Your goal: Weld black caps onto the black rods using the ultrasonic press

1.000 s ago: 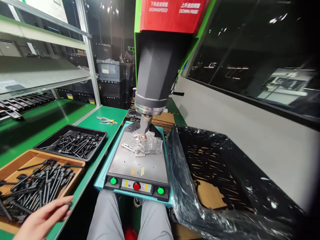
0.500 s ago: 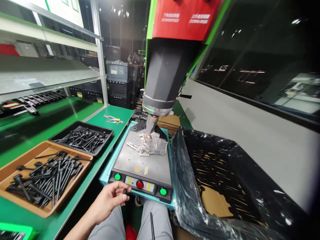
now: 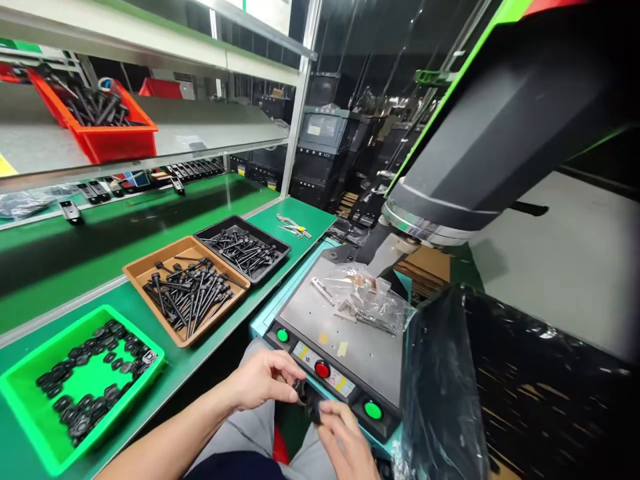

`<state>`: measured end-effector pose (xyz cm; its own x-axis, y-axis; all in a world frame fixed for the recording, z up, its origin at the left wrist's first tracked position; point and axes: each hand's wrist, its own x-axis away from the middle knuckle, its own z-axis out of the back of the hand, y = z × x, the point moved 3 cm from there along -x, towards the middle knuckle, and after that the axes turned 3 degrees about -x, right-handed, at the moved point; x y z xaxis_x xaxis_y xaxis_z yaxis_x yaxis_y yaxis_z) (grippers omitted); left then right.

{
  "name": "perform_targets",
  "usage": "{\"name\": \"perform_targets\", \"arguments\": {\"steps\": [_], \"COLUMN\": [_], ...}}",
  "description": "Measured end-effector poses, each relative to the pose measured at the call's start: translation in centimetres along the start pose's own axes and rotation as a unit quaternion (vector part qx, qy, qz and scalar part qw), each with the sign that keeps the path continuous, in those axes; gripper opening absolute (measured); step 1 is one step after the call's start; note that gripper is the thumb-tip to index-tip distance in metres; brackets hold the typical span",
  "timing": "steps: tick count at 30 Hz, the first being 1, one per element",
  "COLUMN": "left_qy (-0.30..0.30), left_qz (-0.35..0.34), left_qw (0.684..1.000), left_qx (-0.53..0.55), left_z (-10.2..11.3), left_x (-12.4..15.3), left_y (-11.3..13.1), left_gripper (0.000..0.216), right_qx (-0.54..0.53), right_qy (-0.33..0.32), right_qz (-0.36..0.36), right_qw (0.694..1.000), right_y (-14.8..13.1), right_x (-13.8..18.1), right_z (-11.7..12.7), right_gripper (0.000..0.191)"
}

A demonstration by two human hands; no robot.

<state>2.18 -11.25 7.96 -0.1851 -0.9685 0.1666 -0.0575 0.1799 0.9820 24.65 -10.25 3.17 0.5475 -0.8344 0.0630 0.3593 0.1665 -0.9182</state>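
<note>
Three trays [image 3: 153,308] stand left of the red button [image 3: 323,369], perhaps for reach; on its near side the left hand [image 3: 257,383] pinches black hardware [image 3: 313,405] (one piece or two, unclear), the right hand [image 3: 345,437] gripping its other end, apparently steadying it.

The head camera looks forward and down over the bench [image 3: 314,209].
</note>
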Motion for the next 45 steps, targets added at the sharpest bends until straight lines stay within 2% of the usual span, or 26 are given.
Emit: {"name": "perform_targets", "arguments": {"steps": [4, 8, 15, 20, 25, 28, 31, 34, 36, 38, 40, 42, 43, 45], "left_qy": [0.017, 0.049, 0.017, -0.020, -0.022, -0.028, -0.046, -0.065, -0.064, -0.008, 0.109, 0.225, 0.260, 0.274], "left_qz": [-0.004, -0.019, -0.035, -0.035, 0.006, 0.023, 0.028, 0.016, 0.014, 0.015, 0.013, 0.008, 0.012, 0.032], "left_qw": [1.000, 0.999, 0.996, 0.994, 0.998, 0.999, 0.998, 0.997, 0.997, 1.000, 0.994, 0.973, 0.963, 0.953], "left_qx": [0.021, -0.011, -0.075, -0.106, -0.056, -0.020, -0.019, -0.034, -0.032, -0.019, 0.005, 0.043, 0.072, 0.129], "left_z": [-0.2, -0.2, -0.4, -0.5, -0.8, -1.0, -1.7, -2.4, -2.5, -1.6, 0.1, 1.8, 2.4, 2.9], "left_x": [-0.1, -0.8, -1.7, -2.6, -3.6, -4.2, -5.1, -6.6, -8.1, -10.2, -12.9, -15.8, -17.1, -19.6], "left_y": [0.1, 0.6, 1.4, 1.8, 0.9, 0.1, -0.4, -0.8, -1.2, -1.7, -2.4, -2.9, -3.1, -3.5], "left_gripper": [0.031, 0.028, 0.024, 0.023, 0.026, 0.029, 0.029, 0.029, 0.038, 0.049, 0.052, 0.049, 0.049, 0.050], "right_qx": [0.004, 0.039, 0.085, 0.003, 0.054, 0.051, -0.013, -0.150, -0.222, -0.270, -0.311, -0.340, -0.345, -0.356], "right_qy": [0.027, 0.057, 0.040, 0.012, 0.077, 0.074, 0.069, 0.061, 0.063, 0.094, 0.152, 0.225, 0.258, 0.303], "right_qz": [0.026, 0.071, 0.094, 0.038, 0.066, 0.069, 0.031, -0.010, -0.017, -0.034, -0.064, -0.084, -0.086, -0.087], "right_qw": [0.999, 0.995, 0.991, 0.999, 0.993, 0.994, 0.997, 0.987, 0.973, 0.958, 0.936, 0.909, 0.898, 0.879], "right_y": [-2.9, -4.5, -5.0, -4.6, -4.6, -4.3, -3.3, -1.5, -0.4, 0.8, 1.9, 2.9, 3.3, 3.9], "right_x": [-1.7, -2.2, -2.0, -2.1, -2.0, -1.9, -2.3, -3.0, -3.7, -4.5, -5.2, -6.0, -6.4, -7.4], "right_z": [-0.9, -0.5, 0.7, 0.8, 1.0, 1.1, 1.0, 0.4, 0.4, 1.1, 2.6, 4.8, 5.8, 7.6], "right_gripper": [0.029, 0.024, 0.023, 0.027, 0.022, 0.023, 0.022, 0.015, 0.033, 0.050, 0.059, 0.060, 0.058, 0.051]}}
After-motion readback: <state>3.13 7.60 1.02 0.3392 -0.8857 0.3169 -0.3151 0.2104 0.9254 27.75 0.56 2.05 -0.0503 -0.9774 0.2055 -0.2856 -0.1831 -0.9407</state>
